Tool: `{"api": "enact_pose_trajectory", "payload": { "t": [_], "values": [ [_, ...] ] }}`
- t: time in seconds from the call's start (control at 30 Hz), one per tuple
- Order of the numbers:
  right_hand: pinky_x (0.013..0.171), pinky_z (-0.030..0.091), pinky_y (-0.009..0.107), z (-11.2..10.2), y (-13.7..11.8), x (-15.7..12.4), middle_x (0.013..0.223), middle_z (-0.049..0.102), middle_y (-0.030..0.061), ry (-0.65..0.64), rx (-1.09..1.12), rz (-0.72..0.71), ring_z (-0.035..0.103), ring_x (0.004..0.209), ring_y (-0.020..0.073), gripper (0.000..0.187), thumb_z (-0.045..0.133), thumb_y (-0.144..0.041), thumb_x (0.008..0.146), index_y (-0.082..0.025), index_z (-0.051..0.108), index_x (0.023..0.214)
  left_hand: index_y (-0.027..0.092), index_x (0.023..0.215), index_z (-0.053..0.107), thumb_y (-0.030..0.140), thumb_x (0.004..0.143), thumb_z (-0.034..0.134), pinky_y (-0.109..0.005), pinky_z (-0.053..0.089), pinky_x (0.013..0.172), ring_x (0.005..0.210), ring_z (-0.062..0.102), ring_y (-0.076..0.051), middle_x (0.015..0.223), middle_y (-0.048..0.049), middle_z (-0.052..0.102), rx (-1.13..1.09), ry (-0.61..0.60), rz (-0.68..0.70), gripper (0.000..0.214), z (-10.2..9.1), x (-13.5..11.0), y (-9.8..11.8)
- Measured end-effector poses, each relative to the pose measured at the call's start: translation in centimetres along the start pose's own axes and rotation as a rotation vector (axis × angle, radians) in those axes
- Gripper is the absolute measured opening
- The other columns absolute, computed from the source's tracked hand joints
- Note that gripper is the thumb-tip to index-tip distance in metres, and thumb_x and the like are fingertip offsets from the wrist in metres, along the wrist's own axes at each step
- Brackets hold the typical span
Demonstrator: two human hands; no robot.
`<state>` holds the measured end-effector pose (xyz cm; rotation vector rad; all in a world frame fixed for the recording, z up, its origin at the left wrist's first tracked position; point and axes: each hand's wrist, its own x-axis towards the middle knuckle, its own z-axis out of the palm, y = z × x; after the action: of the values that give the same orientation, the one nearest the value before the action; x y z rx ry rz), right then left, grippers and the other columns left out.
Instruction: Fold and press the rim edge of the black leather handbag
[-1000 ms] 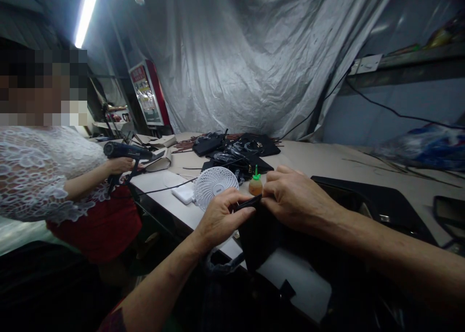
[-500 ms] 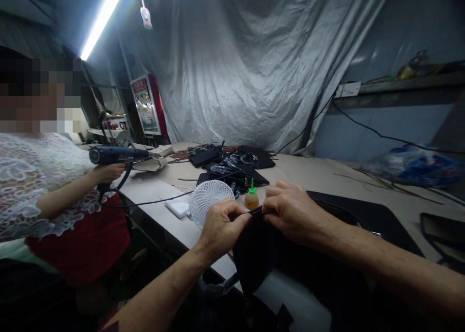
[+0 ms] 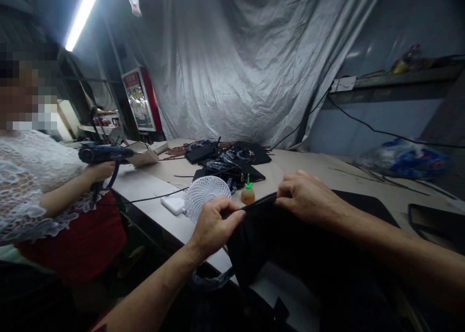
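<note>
A black bag [image 3: 265, 240] with its mouth towards me fills the lower middle, its inside mostly dark. My left hand [image 3: 216, 223] pinches the left end of the bag's upper rim between thumb and fingers. Farther right along the same rim, my right hand [image 3: 303, 196] has its fingers closed over the edge. A stretch of rim runs taut between the two hands. Below my left hand hangs a plastic-wrapped handle [image 3: 210, 281]. Just behind the rim stands a small bottle [image 3: 248, 195] of amber liquid with a green nozzle, next to a white fan [image 3: 207, 196].
At left a co-worker in white lace holds a heat gun [image 3: 105, 154]. Several black bags [image 3: 232, 160] with wrapped handles lie piled on the table [image 3: 308, 165]. A black panel [image 3: 436, 225] lies at right, and a plastic sack [image 3: 403, 158] sits at the back.
My right hand has slid right along the rim, away from my left hand, widening the stretch between them. The view has shifted slightly; both hands still grip the rim.
</note>
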<state>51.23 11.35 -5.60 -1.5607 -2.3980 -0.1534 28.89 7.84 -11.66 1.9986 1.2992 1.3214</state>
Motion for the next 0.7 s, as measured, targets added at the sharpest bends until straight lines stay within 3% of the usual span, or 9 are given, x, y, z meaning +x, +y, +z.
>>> {"api": "enact_pose_trajectory", "payload": {
  "t": [0.53, 0.7],
  "values": [
    [0.070, 0.031, 0.031, -0.6, -0.7, 0.3, 0.086, 0.065, 0.0026, 0.079, -0.023, -0.029, 0.048, 0.091, 0.0204, 0.016, 0.064, -0.024, 0.075, -0.021, 0.066, 0.060, 0.016, 0.078, 0.070, 0.024, 0.080, 0.062, -0.024, 0.039, 0.065, 0.072, 0.054, -0.013, 0.074, -0.0019, 0.059, -0.023, -0.074, 0.063, 0.012, -0.3, -0.2, 0.5],
    [0.071, 0.026, 0.034, -0.5, -0.5, 0.5, 0.075, 0.068, 0.0014, 0.040, -0.006, -0.044, 0.051, 0.088, 0.0198, 0.017, 0.062, -0.022, 0.075, -0.021, 0.065, 0.058, 0.015, 0.073, 0.066, 0.020, 0.077, 0.059, -0.022, 0.039, 0.062, 0.068, 0.054, -0.012, 0.072, -0.0010, 0.060, 0.043, -0.139, 0.062, 0.009, -0.9, 0.8, 1.5]
  ]
}}
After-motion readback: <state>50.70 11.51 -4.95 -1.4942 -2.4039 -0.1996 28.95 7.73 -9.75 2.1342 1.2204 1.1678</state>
